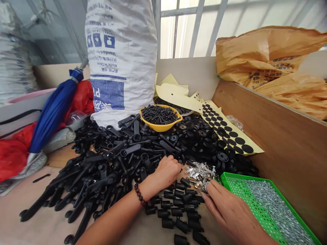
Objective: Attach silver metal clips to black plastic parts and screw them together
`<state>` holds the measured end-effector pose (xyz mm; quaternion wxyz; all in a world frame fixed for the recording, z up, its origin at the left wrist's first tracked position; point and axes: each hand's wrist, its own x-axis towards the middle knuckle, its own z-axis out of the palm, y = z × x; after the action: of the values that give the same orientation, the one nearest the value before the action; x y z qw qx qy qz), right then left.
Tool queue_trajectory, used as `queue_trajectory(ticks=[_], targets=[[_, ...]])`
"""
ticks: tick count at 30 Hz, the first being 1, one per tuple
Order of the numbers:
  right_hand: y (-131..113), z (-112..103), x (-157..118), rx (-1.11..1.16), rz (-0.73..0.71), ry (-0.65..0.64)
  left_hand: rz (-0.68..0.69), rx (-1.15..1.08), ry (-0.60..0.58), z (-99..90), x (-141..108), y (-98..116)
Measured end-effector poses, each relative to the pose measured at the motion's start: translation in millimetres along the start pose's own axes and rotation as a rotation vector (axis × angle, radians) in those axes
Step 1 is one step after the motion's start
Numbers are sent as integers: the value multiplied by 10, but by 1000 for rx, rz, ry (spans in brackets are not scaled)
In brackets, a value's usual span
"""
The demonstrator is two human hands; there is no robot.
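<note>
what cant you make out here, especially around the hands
Head view:
- right hand: whatever it touches among the silver clips, hidden by the hand itself
- left hand: what lies beneath it, hidden by the hand
- green tray: contents too small to identify; near corner cut off by the bottom edge

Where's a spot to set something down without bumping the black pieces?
The bare tan tabletop at lower left, under the red bag and beside the long black plastic arms, has room. A smaller patch lies between the forearm of the left hand and the short black cylinders. Around the right hand it's crowded.
</note>
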<state>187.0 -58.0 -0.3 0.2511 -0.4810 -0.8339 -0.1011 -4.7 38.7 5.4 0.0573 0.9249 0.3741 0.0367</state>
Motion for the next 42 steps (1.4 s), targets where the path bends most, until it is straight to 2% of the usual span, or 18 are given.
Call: queue_trajectory(ticks=[3,5,8,11,14,16,18,21,25,28,32,36,39,42], targets=[[9,-1,-8,19,22,4,10,-65,23,-128,-175,41],[10,11,-10,25,22,-4,35,-184,46,-184,-346,98],[2,42,-13,11,8,-28,19,-254,22,-188,-590,192],[-9,65,-8,16,-13,-35,31,-296,-3,-155,-731,224],[-16,59,19,13,-47,-4,-8,-293,46,-146,-741,148],[-16,49,58,-2,-64,28,-74,-209,76,-150,-695,69],[-10,50,113,-16,-73,47,-102,-69,50,-149,-630,9],[20,100,202,-61,-82,52,-68,122,-31,-125,-540,-13],[91,229,263,-147,-96,9,-63,186,-51,-53,-468,-15],[134,295,254,-167,-94,-20,-66,150,-17,-33,-452,-62],[158,307,226,-138,-95,-50,-88,28,31,-121,-521,-104],[159,332,217,-94,-92,-129,-12,-195,49,-170,-679,-43],[156,394,234,-94,-83,-181,46,-242,52,-140,-777,8],[169,471,283,-118,-68,-208,46,-252,40,-141,-791,-3]])
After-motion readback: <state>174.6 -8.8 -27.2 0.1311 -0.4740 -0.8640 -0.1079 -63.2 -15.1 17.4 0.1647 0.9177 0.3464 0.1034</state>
